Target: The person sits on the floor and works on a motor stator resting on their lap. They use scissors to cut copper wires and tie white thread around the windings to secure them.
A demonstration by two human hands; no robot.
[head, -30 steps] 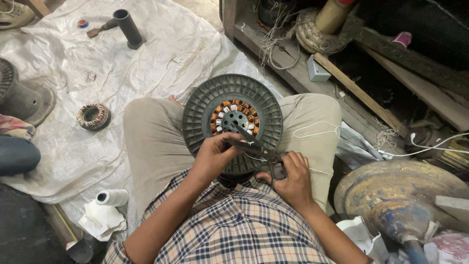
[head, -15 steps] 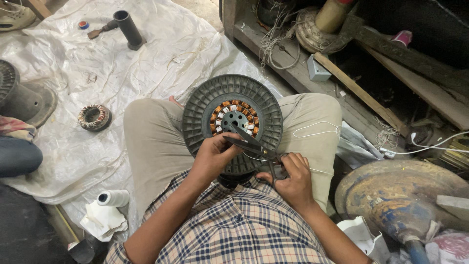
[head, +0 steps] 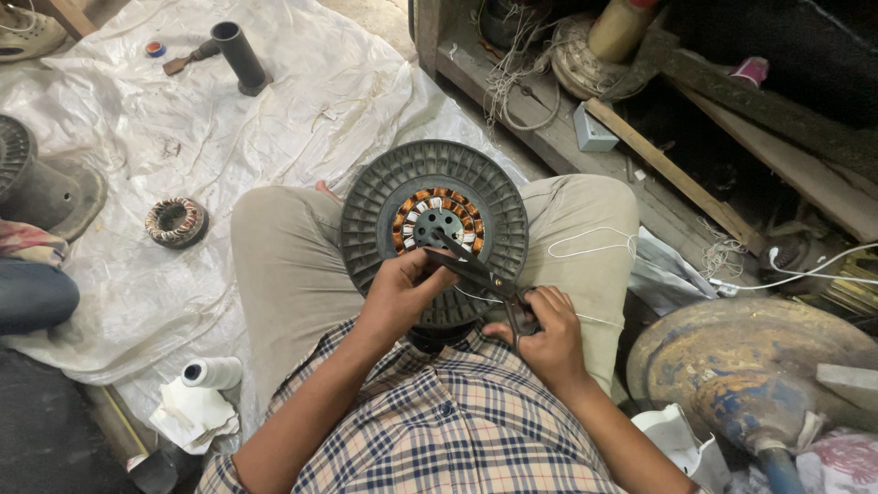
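Observation:
A round grey motor housing (head: 377,199) with copper windings (head: 402,212) in its middle rests on my lap. My right hand (head: 541,337) grips the handles of dark scissors (head: 476,271), whose blades point up-left onto the windings. My left hand (head: 401,291) pinches near the blades at the winding's lower edge, fingers closed on what looks like a thin white thread (head: 585,243) that trails over my right thigh.
White plastic sheet (head: 210,128) covers the floor. On it lie a small wound stator (head: 176,221), a black tube (head: 240,57) and a thread spool (head: 210,372). Another motor body (head: 750,366) sits at the right, wooden planks (head: 677,174) behind it.
The scissor blades have shifted slightly down and right across the windings. Both hands stay in nearly the same place.

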